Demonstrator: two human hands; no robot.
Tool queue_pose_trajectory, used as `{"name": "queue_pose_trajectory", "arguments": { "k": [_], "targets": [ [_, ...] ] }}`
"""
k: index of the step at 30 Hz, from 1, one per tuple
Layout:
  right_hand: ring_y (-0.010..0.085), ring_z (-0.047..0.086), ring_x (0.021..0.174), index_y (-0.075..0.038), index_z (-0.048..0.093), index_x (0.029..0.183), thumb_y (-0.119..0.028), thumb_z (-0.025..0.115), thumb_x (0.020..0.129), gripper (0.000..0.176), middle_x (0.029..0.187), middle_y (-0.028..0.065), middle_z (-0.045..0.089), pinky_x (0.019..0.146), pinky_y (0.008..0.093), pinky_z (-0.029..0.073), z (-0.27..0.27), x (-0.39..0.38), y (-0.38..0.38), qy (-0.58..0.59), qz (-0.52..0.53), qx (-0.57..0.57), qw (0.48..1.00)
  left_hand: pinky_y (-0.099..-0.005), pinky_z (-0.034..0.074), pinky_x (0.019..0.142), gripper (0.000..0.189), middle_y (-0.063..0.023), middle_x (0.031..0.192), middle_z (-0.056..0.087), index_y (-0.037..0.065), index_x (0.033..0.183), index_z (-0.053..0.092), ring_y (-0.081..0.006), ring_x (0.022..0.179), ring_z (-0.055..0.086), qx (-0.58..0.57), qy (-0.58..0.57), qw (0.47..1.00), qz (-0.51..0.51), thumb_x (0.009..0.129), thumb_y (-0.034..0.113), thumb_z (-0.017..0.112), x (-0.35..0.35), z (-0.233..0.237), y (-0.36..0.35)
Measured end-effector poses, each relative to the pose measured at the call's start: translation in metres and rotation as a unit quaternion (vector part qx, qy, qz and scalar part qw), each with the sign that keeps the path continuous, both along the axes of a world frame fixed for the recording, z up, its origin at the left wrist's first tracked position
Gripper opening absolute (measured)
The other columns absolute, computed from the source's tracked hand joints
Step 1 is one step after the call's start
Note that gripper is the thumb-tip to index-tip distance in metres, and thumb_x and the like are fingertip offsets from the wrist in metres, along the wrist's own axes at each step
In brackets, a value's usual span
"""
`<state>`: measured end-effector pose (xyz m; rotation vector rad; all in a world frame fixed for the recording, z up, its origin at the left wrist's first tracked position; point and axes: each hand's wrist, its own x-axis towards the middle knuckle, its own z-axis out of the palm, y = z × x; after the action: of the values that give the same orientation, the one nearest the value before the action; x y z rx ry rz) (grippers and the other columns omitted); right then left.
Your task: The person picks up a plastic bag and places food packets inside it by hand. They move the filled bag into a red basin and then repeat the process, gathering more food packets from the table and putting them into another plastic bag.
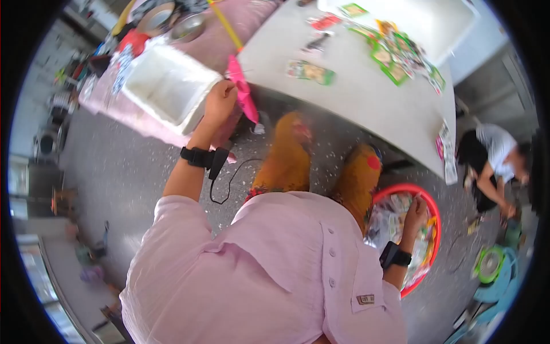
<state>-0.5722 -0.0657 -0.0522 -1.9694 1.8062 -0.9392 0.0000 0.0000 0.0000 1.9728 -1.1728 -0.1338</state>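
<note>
My left hand (pixel 220 102) is closed beside the right corner of a white foam box (pixel 199 117); I cannot make out what its fingers hold, if anything. A bright pink plastic strip or bag (pixel 243 94) hangs just right of that hand. On my right side, my right hand (pixel 416 217) is over a red basin (pixel 437 229) filled with plastic packets (pixel 396 219). Its fingers are drawn together, and whatever is between them is too small to name. Green-and-white food packets (pixel 395 57) lie in a heap on the white table, with a single packet (pixel 310 73) apart from them.
The white table (pixel 355 97) stands in front of me, with a large white foam box (pixel 395 17) at its far side. Metal bowls (pixel 188 27) sit on a pink cloth (pixel 223 28) at left. Another person (pixel 495 155) bends down at right, near a green fan (pixel 490 264).
</note>
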Motion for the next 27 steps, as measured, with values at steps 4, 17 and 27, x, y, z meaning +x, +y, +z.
{"name": "queue_pose_trajectory", "arguments": {
  "k": [4, 17, 27],
  "targets": [
    [0.0211, 0.052, 0.073, 0.001, 0.053, 0.083, -0.005, 0.048, 0.077, 0.009, 0.079, 0.0120, 0.055, 0.067, 0.0280, 0.041, -0.011, 0.133, -0.018, -0.114, 0.126, -0.100, 0.980, -0.0375, 0.041, 0.072, 0.021, -0.0177, 0.085, 0.055, 0.000, 0.083, 0.055, -0.0314, 0.081, 0.052, -0.053, -0.234, 0.966, 0.098, 0.069, 0.015, 0.055, 0.112, 0.027, 0.021],
    [0.0277, 0.052, 0.071, -0.001, 0.053, 0.078, -0.003, 0.049, 0.073, 0.007, 0.075, 0.0135, 0.054, 0.064, 0.0318, 0.041, -0.027, 0.195, -0.027, -0.073, 0.242, -0.085, 0.964, -0.0362, 0.042, 0.067, 0.023, -0.0181, 0.077, 0.057, 0.002, 0.080, 0.056, -0.0315, 0.075, 0.055, 0.243, -0.032, 0.967, 0.071, 0.069, 0.022, 0.049, 0.194, -0.045, 0.061],
    [0.0243, 0.053, 0.071, -0.001, 0.053, 0.080, -0.006, 0.052, 0.073, 0.009, 0.075, 0.0126, 0.055, 0.062, 0.0303, 0.042, -0.002, 0.223, -0.026, -0.116, 0.259, -0.059, 0.957, -0.0311, 0.041, 0.060, 0.014, -0.0137, 0.066, 0.053, 0.002, 0.078, 0.053, -0.0240, 0.063, 0.052, 0.027, -0.039, 0.996, 0.079, 0.066, 0.010, 0.050, 0.091, 0.040, 0.033]
  ]
}}
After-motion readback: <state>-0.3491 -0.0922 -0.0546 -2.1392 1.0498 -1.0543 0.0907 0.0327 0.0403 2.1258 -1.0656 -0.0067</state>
